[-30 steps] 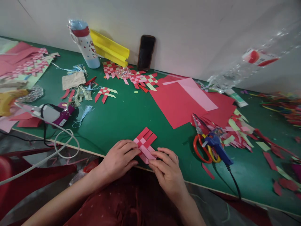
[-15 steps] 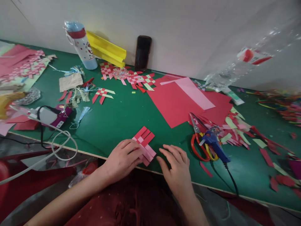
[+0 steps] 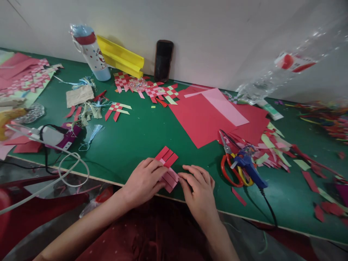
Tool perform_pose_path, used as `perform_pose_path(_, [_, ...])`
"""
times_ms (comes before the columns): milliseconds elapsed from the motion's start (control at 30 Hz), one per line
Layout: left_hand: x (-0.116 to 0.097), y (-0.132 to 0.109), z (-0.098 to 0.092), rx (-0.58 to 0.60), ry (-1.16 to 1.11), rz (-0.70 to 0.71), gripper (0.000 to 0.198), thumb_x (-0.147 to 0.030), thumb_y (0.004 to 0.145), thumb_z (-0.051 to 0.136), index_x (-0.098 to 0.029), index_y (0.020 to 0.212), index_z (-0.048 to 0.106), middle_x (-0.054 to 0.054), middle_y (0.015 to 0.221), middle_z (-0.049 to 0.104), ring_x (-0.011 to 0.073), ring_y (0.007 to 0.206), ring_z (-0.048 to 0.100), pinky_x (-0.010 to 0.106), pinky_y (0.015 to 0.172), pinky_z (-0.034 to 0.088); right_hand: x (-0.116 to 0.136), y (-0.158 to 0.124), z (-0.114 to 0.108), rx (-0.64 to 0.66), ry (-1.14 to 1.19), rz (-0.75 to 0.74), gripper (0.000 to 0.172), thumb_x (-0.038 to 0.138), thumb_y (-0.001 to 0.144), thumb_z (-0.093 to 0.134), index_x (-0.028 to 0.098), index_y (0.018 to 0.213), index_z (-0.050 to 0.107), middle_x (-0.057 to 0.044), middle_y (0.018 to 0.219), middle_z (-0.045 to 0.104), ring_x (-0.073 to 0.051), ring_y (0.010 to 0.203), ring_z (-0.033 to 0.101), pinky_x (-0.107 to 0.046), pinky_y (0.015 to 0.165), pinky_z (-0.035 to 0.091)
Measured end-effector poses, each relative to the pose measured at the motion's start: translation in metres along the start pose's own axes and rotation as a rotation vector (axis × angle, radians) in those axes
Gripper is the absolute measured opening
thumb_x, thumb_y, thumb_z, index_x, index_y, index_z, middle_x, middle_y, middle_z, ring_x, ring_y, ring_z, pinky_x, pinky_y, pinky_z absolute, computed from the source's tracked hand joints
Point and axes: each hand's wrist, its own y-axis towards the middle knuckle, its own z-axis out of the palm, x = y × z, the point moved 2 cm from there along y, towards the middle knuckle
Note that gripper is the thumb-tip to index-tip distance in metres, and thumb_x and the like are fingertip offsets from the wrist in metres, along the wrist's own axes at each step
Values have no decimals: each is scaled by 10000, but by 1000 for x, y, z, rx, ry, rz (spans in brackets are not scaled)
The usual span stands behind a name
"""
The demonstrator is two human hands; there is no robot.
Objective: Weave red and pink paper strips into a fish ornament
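Note:
Red and pink paper strips point(image 3: 169, 159), partly woven together, lie near the table's front edge. The red ends point away from me and the pink ends reach toward the right. My left hand point(image 3: 146, 177) holds the weave down from the left, its curled fingers over the middle and hiding part of it. At the right end of a pink paper strip point(image 3: 172, 174), the thumb and forefinger of my right hand point(image 3: 198, 185) are pinched together; its other fingers are loosely bent.
Red scissors point(image 3: 230, 170) and a blue glue gun point(image 3: 248, 166) lie to the right beside paper scraps. Behind are red sheets point(image 3: 198, 119), a phone point(image 3: 163, 59), a yellow holder point(image 3: 119, 56) and a bottle point(image 3: 94, 54). A white cable point(image 3: 73, 154) loops at left.
My right hand has moved left to the pink strip's end and its thumb and forefinger have closed there. My left fingers have shifted slightly over the weave.

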Motion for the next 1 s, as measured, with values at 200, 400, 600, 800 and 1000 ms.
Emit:
perform_pose_path(200, [2,7,-4,61,14,6,245,-179,947,512,-198,1178,594,71,1116,632,239,1055,548,433,932,474,-6,-1,0,27,8,-28,163,263,942,553,270,962,715,-40,1149,681,-267,1125,518,-449,939,349])
perform_pose_path(400, [3,13,-7,79,21,28,237,-175,953,497,-211,1157,612,62,1054,642,223,1008,567,408,896,487,-5,7,0,23,50,-50,169,266,951,541,257,922,708,-44,1154,676,-264,1140,512,-445,932,367])
perform_pose_path(600, [3,19,-9,62,-5,59,204,-184,966,460,-186,1105,609,62,1007,646,214,995,593,408,912,487,-4,19,-3,8,83,-64,170,236,954,519,224,939,689,-62,1130,680,-250,1118,521,-430,949,393])
perform_pose_path(800, [-1,30,-2,24,-29,63,88,-178,902,546,-161,955,615,48,905,637,205,902,595,374,867,507,1,24,-3,1,98,-83,161,232,950,524,222,950,684,-66,1142,676,-251,1135,522,-446,964,407])
perform_pose_path(1000, [-4,34,4,-32,-56,36,212,-213,960,463,-162,819,613,41,784,635,189,785,605,347,764,510,-24,20,-31,-113,38,-51,230,244,941,533,203,1144,632,-109,1149,658,-247,1091,564,-437,956,454])
